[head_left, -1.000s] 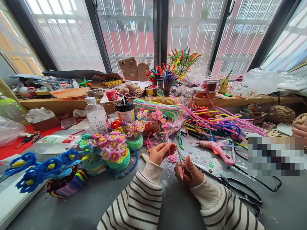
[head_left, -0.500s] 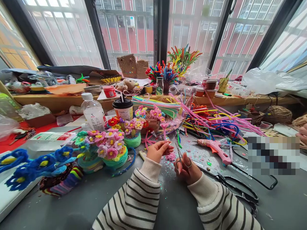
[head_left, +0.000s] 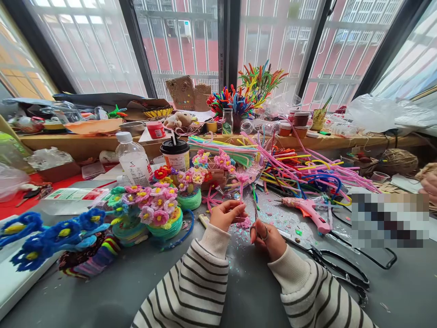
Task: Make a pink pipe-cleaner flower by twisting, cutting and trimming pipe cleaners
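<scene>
My left hand (head_left: 225,215) is closed, pinching a pink pipe cleaner piece (head_left: 242,181) that stands up above the fingertips, its top spread wider than its stem. My right hand (head_left: 270,240) grips small scissors (head_left: 256,207), fingers in the handle rings and the blades pointing up. The blades are beside the pink piece, apart from it as far as I can see. Just behind and between my hands, a fuzzy pink clump (head_left: 245,222) lies on the grey table (head_left: 239,287) among glitter and small scraps.
On the left stand pipe cleaner flower pots (head_left: 165,230), blue flowers (head_left: 63,232), a plastic bottle (head_left: 134,157) and a lidded cup (head_left: 175,157). To the right lie a pink glue gun (head_left: 307,214), large black-handled scissors (head_left: 341,269) and piled pipe cleaners (head_left: 317,168). Another person's hand (head_left: 429,186) shows at the right edge.
The scissors' handles have come together and the blades have turned more upright. The pink piece in my left hand now shows more clearly, with a wider top.
</scene>
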`<act>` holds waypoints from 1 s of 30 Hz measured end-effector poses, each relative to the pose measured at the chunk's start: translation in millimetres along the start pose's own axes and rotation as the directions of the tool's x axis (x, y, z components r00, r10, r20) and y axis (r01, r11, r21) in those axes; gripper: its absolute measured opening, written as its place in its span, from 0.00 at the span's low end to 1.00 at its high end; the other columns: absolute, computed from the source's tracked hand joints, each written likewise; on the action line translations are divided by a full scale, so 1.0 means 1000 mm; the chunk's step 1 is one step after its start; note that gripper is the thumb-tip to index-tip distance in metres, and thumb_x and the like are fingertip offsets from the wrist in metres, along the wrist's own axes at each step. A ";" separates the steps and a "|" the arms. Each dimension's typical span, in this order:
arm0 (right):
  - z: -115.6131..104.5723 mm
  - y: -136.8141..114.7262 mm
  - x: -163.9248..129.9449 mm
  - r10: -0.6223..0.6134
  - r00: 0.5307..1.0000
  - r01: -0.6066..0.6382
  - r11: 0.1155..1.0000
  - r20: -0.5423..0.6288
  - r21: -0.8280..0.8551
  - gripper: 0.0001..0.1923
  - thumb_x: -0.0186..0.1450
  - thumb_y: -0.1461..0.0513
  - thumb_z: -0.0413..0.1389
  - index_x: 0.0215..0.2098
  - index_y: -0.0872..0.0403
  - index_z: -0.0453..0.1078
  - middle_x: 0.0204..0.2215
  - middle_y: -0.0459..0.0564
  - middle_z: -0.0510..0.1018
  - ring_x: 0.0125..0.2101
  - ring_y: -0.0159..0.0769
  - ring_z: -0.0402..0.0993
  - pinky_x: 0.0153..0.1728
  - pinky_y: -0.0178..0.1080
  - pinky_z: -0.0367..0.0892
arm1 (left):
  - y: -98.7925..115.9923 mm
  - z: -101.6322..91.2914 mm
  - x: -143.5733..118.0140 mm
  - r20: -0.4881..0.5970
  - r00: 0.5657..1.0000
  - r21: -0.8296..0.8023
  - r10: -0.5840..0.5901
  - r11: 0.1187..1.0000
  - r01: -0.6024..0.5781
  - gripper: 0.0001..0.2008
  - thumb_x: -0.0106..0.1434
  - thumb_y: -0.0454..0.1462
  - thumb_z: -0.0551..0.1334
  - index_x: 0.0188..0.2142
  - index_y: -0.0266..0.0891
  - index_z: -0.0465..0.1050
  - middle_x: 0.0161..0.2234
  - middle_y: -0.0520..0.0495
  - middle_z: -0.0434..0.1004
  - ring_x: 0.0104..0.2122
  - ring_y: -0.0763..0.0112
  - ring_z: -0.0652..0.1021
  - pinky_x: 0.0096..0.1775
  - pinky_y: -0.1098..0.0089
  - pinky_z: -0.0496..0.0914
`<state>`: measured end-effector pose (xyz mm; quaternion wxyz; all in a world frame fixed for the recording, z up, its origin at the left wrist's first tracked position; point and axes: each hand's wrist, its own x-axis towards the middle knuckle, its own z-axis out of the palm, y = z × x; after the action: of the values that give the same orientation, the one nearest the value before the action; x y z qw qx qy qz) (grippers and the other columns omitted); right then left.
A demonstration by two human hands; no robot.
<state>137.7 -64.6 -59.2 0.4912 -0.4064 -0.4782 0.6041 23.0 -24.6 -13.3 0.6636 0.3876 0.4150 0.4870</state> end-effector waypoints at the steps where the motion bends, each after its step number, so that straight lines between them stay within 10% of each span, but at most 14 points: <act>1: 0.000 -0.001 -0.001 -0.038 0.999 0.038 0.997 -0.006 -0.070 0.29 0.47 0.42 0.44 0.10 0.58 0.63 0.04 0.37 0.47 0.07 0.19 0.41 0.09 0.29 0.38 | 0.000 0.000 -0.001 0.010 1.000 0.004 -0.003 1.000 0.003 0.13 0.33 0.36 0.66 0.21 0.32 0.68 0.16 0.53 0.69 0.17 0.76 0.72 0.20 0.76 0.67; 7: 0.000 -0.005 -0.005 -0.209 0.978 0.202 0.900 0.024 -0.386 0.29 0.50 0.43 0.40 0.12 0.58 0.63 0.08 0.40 0.51 0.11 0.22 0.47 0.13 0.30 0.42 | 0.002 0.000 -0.002 0.102 0.995 0.034 0.012 0.999 -0.015 0.14 0.34 0.35 0.65 0.23 0.32 0.65 0.16 0.53 0.69 0.16 0.76 0.72 0.18 0.78 0.65; 30: -0.001 -0.010 -0.006 -0.340 0.939 0.318 0.811 0.046 -0.491 0.27 0.52 0.44 0.40 0.13 0.57 0.62 0.13 0.46 0.65 0.18 0.30 0.61 0.21 0.32 0.55 | -0.002 0.000 -0.005 0.398 0.917 0.126 -0.024 0.992 -0.029 0.26 0.37 0.36 0.64 0.36 0.36 0.56 0.13 0.58 0.65 0.12 0.79 0.68 0.17 0.77 0.62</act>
<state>142.0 -69.3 -50.0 0.4790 -0.4422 -0.6677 0.3593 22.7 -29.9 -13.8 0.7072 0.5213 0.3012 0.3706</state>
